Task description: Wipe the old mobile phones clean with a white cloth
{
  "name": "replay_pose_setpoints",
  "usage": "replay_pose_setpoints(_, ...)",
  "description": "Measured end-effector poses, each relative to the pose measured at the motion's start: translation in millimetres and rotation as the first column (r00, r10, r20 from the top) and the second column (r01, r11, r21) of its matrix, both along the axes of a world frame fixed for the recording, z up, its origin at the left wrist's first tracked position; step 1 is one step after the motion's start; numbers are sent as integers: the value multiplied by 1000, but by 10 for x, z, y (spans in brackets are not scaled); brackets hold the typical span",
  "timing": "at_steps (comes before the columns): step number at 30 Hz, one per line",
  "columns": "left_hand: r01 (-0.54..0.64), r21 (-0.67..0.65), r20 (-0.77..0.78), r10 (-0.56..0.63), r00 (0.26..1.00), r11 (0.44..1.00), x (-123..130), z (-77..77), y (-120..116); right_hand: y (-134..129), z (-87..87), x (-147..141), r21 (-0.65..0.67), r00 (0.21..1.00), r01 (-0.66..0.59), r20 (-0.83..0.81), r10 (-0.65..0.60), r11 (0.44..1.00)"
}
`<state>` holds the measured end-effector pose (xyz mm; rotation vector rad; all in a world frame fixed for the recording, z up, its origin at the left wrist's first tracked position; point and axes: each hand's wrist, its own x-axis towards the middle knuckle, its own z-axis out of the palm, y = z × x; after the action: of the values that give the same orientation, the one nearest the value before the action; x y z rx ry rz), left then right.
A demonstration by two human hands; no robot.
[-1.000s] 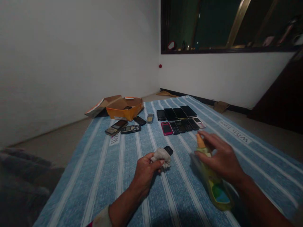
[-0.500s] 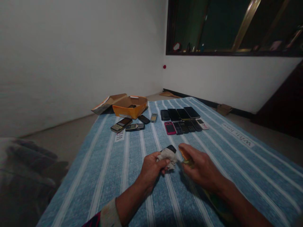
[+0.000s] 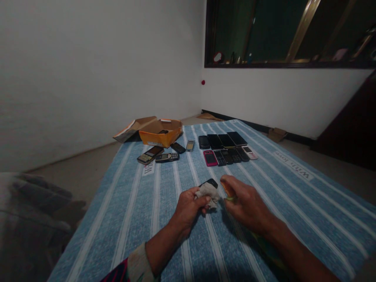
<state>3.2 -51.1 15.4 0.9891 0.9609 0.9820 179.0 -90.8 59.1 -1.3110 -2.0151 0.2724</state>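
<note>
In the middle of the cloth-covered surface, my left hand [image 3: 188, 205] is closed around a dark mobile phone [image 3: 212, 182] and a crumpled whitish rag [image 3: 207, 192]. The phone's dark end sticks out above the rag. Just to the right, my right hand [image 3: 246, 199] is wrapped round an orange and yellow-green object [image 3: 227, 189] that looks like the head of a spray bottle; most of it is hidden by the fingers. Its front faces the phone and rag, with a small gap between.
Ahead to the right lie two rows of phones, among them a pink one [image 3: 210, 158] and a large black one [image 3: 236, 138]. At the left, several keypad phones [image 3: 167, 157] lie before an open orange box [image 3: 160, 139]. A striped blue cloth [image 3: 132, 231] covers the surface.
The view has shifted slightly. Both hands keep their grips and stay almost in place; the phone's exposed end has turned a little in the rag.
</note>
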Motion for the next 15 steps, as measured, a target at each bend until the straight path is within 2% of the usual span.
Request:
replay_pose_setpoints(6,15,-7,23,-15,1000,1000,-10,-4,6,21,-66,15,40,994,107,-8,-107,993)
replay_pose_setpoints(10,27,-5,50,-27,998,1000,-15,-18,6,64,-53,148,19,979,198,-61,-197,980)
replay_pose_setpoints(12,27,-6,63,-27,998,1000,-17,-25,3,124,-43,304,-54,950,295,-91,-299,954)
replay_pose_setpoints(15,28,-12,85,-27,996,1000,-18,-29,-1,260,-75,642,-201,866,459,-116,-486,866)
